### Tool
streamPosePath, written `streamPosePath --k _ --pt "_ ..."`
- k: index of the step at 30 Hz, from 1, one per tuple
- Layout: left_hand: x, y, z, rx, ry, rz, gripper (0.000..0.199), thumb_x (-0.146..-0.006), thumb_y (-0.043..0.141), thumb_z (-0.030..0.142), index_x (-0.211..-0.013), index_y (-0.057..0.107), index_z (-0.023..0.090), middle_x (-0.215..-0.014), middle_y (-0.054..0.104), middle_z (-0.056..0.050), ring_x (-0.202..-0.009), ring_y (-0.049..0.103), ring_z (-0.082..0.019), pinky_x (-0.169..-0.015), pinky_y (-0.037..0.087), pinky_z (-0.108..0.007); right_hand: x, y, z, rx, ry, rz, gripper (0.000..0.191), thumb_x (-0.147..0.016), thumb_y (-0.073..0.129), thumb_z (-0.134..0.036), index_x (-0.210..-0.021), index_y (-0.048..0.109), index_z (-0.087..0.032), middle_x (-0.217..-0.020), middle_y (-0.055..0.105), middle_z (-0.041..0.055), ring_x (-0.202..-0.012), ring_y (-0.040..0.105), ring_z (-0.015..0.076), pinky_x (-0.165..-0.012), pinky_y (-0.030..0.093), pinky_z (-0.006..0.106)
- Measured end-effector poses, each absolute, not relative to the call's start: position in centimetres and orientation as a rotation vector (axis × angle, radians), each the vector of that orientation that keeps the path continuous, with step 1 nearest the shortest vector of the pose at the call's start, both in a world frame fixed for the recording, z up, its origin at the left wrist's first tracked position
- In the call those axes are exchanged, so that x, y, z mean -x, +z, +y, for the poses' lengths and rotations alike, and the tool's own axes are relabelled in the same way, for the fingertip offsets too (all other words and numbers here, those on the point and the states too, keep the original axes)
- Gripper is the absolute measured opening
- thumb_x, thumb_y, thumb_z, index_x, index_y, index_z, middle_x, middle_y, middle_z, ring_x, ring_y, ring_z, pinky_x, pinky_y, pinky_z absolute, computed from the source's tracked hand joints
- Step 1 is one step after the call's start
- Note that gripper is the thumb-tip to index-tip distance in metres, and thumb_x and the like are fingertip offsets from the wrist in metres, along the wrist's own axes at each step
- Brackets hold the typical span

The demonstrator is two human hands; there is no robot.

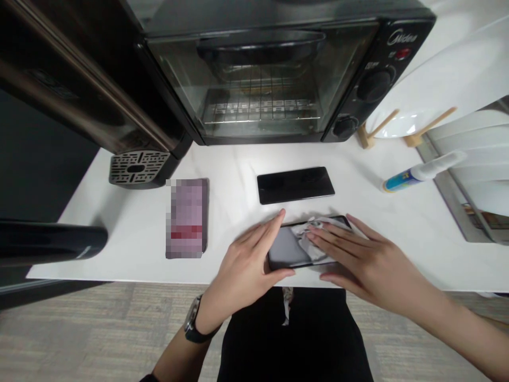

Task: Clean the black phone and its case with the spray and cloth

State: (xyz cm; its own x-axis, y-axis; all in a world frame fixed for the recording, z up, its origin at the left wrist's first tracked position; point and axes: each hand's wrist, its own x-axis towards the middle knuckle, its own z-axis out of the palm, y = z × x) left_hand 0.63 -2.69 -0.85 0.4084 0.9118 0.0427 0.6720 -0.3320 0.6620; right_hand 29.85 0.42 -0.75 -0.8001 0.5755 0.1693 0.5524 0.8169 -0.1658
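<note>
A flat grey piece with black rim point(284, 249) is placed at the front edge of the table point(230, 191); whether it is a case or a phone cannot be told. Its left end is gripped and partly covered by the left hand point(248, 254). A crumpled tissue point(308, 244) is held pressed on it by the right hand point(366, 260), whose fingers hide the other end. The purple thing point(186, 207) is obscured by coarse squares.

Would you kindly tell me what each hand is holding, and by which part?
The left hand holds the grey case around its left end; the right hand presses a crumpled tissue onto it.
</note>
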Motion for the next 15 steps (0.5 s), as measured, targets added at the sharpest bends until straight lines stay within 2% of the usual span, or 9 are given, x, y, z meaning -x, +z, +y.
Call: streamPosePath --k 4,8,10,12,15 --pt "-1.3 -0.8 -2.8 -2.121 0.548 1.368 0.118 -0.085 0.087 0.037 -0.17 0.005 0.033 -0.167 0.045 -0.006 -0.149 0.05 -0.028 -0.126 0.043 -0.045 -31.2 -0.9 -0.7 1.078 -0.001 -2.685 0.064 -0.106 0.056 -0.051 -0.159 0.045 -0.016 -0.149 0.063 0.0125 -0.133 0.065 0.032 -0.128 0.03 0.06" --pt "-1.6 -0.7 -2.9 -2.11 0.56 1.361 0.116 -0.086 0.086 0.034 -0.17 0.006 0.033 -0.165 0.048 -0.007 -0.15 0.05 -0.028 -0.125 0.044 -0.045 -25.7 -1.9 -3.0 1.089 0.071 -2.56 0.08 -0.098 0.063 -0.064 -0.153 0.052 -0.007 -0.149 0.062 0.0181 -0.136 0.062 0.0385 -0.122 0.041 0.06" --pt "-1.5 -0.8 -3.0 -2.101 0.575 1.37 0.109 -0.089 0.081 0.025 -0.17 0.007 0.034 -0.166 0.047 -0.006 -0.149 0.051 -0.027 -0.124 0.045 -0.044 -22.6 -2.4 -4.1 1.004 0.164 -2.515 0.079 -0.096 0.063 -0.067 -0.146 0.059 -0.007 -0.146 0.065 0.0171 -0.136 0.062 0.0371 -0.122 0.042 0.057" --pt "-1.5 -0.9 -3.1 -2.093 0.589 1.388 0.104 -0.091 0.076 0.019 -0.17 0.009 0.034 -0.166 0.046 -0.006 -0.149 0.051 -0.025 -0.124 0.045 -0.042 -21.0 -2.6 -4.8 0.964 0.259 -2.48 0.074 -0.097 0.06 -0.068 -0.143 0.063 -0.009 -0.143 0.068 0.0156 -0.134 0.064 0.034 -0.124 0.041 0.056" --pt "-1.4 -1.2 -3.2 -2.115 0.594 1.406 0.106 -0.09 0.081 0.031 -0.169 0.012 0.033 -0.166 0.047 -0.006 -0.148 0.052 -0.027 -0.123 0.046 -0.043 -22.6 -2.2 -4.5 1.13 0.296 -2.437 0.064 -0.101 0.06 -0.06 -0.149 0.058 -0.017 -0.145 0.067 0.0117 -0.138 0.061 0.0336 -0.127 0.031 0.063"
